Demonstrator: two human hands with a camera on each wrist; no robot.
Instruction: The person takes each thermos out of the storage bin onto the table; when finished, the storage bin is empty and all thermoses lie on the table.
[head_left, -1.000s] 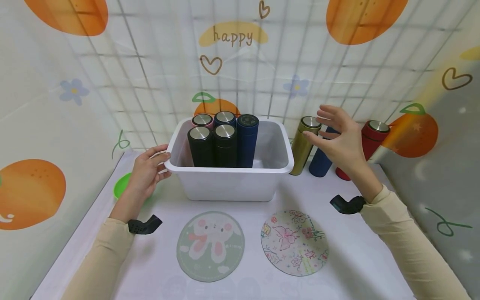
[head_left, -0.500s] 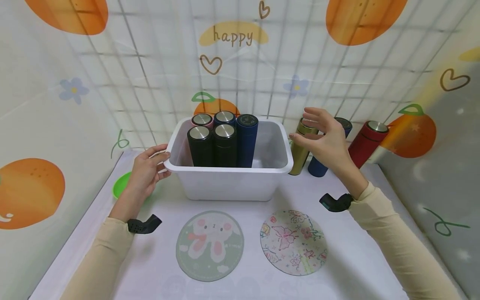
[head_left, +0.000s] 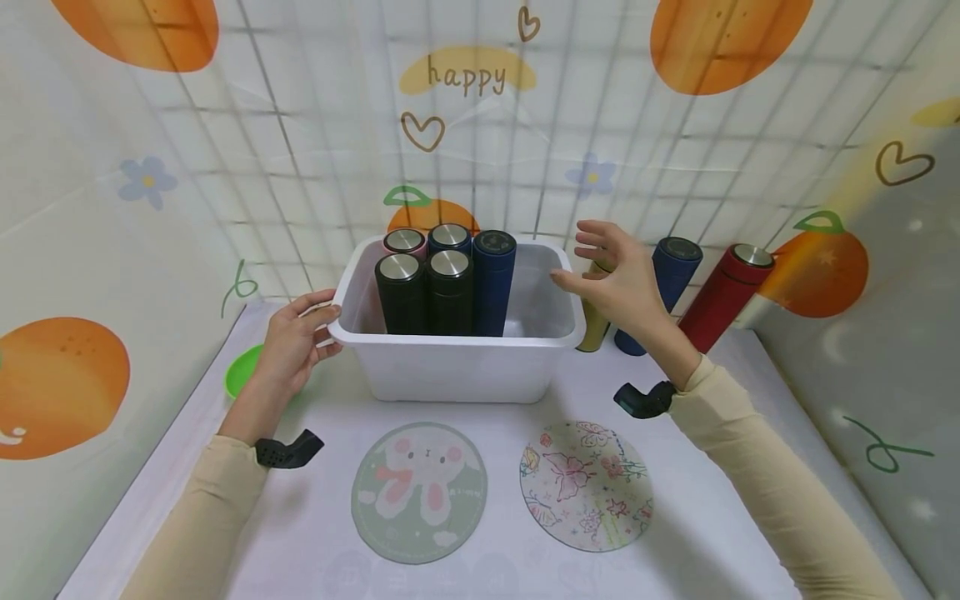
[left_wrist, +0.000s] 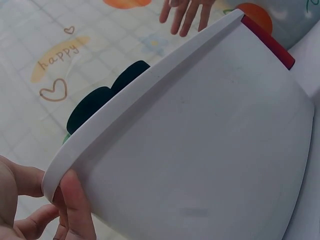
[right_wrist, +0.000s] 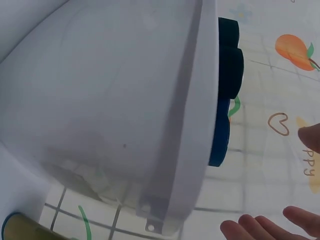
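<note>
A white plastic tub (head_left: 457,371) stands on the table with several upright thermos bottles at its left and middle; a dark blue bottle (head_left: 495,287) is the rightmost. My left hand (head_left: 296,346) grips the tub's left rim, thumb and fingers on either side of it in the left wrist view. With spread fingers, my right hand (head_left: 618,283) is raised by the tub's right rim, holding nothing. It hides much of a gold thermos bottle (head_left: 592,329) outside the tub. A blue bottle (head_left: 677,262) and a red bottle (head_left: 727,292) stand farther right, partly behind the right arm.
Two round mats lie in front of the tub, a green bunny mat (head_left: 420,492) and a butterfly-patterned mat (head_left: 587,487). A green bowl (head_left: 242,371) is partly behind the left wrist. A printed curtain (head_left: 315,150) over a wire grid hangs behind.
My right hand has moved left, from near the blue and gold bottles to the tub's right rim, uncovering the blue and red bottles. My left hand stays on the rim.
</note>
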